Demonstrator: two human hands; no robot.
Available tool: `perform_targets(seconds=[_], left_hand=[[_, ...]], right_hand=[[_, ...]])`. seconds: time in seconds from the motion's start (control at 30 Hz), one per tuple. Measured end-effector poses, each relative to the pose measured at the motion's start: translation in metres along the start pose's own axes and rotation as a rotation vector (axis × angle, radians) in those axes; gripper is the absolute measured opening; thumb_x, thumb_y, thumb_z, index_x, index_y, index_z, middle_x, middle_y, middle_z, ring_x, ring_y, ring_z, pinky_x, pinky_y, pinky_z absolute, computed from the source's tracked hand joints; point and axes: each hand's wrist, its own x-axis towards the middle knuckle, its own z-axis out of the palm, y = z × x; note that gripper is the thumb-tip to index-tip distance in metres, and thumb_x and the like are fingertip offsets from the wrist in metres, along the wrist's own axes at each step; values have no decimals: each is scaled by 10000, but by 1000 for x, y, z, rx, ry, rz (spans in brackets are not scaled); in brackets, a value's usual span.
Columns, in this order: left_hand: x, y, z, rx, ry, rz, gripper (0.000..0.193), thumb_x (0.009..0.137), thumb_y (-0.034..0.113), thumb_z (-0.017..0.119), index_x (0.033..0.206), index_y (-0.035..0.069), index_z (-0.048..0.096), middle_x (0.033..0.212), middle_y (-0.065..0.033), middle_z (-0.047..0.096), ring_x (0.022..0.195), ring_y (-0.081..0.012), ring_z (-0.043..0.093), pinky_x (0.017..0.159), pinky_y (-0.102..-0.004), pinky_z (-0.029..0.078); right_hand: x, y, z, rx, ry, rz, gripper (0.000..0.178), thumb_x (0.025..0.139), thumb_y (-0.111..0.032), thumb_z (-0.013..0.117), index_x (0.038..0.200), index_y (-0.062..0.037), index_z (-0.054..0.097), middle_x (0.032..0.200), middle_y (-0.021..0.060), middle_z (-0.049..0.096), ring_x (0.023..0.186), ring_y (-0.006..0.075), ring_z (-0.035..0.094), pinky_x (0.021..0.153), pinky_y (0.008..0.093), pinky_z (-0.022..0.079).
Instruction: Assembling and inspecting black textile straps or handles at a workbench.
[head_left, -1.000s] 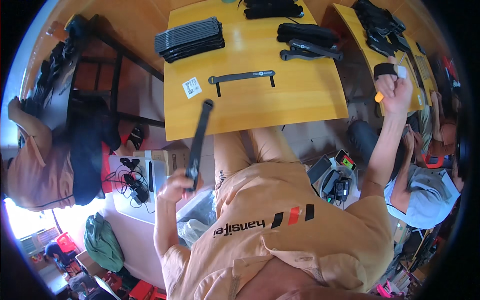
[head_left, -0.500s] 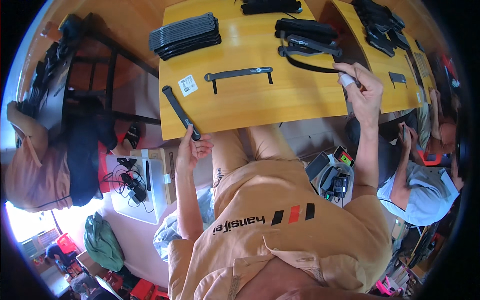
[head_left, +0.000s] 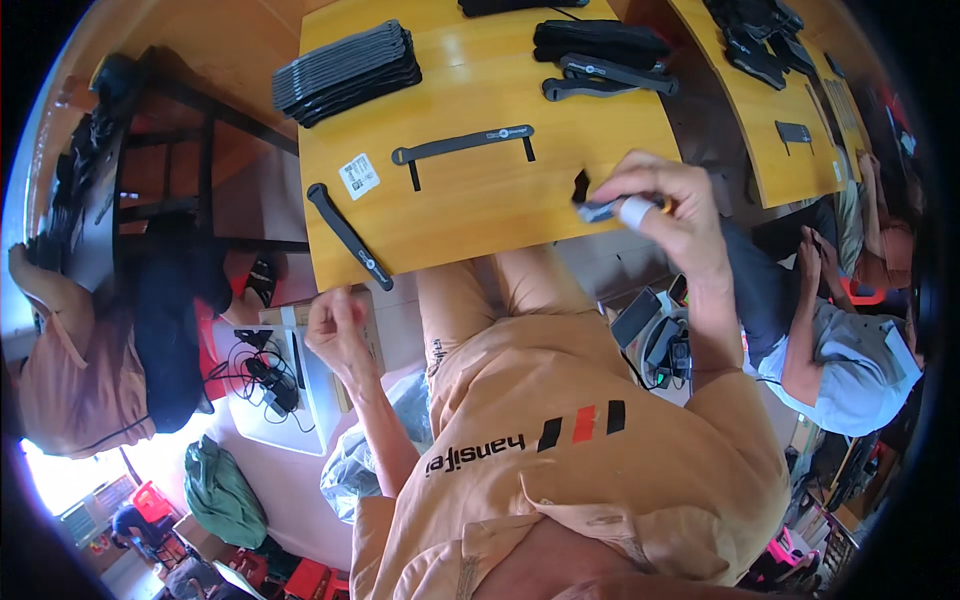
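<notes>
The right hand (head_left: 672, 207) clamps a dark strap (head_left: 598, 211), likely steadying it; the left hand (head_left: 336, 326) blurs, grip unclear

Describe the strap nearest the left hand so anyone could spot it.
Find the yellow table. Across its near left corner, closer than the white label, lies a single dark strap. It slants steeply toward the near edge, unlike the nearly level strap right of the label.
</notes>
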Motion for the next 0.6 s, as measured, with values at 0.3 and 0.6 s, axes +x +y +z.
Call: perform_targets(seconds=[0.3,0.6], left_hand=[[-13,66,99,21,-1145,55,276,797,138,630,1020,-5,551,801,-30,586,712,-80,542,667,-204,446],[53,44,75,59,-989,-83,84,808,33,567,878,-15,572,706,-45,599,632,-87,580,562,-198,459]], right_hand=[[12,7,34,92,41,230,172,716,3,592,877,-10,653,686,-13,580,574,36,408,563,202,360],[16,79,35,205,268,499,150,686,25,637,833,-2,649,615,-17,524,475,4,374,423,164,264]])
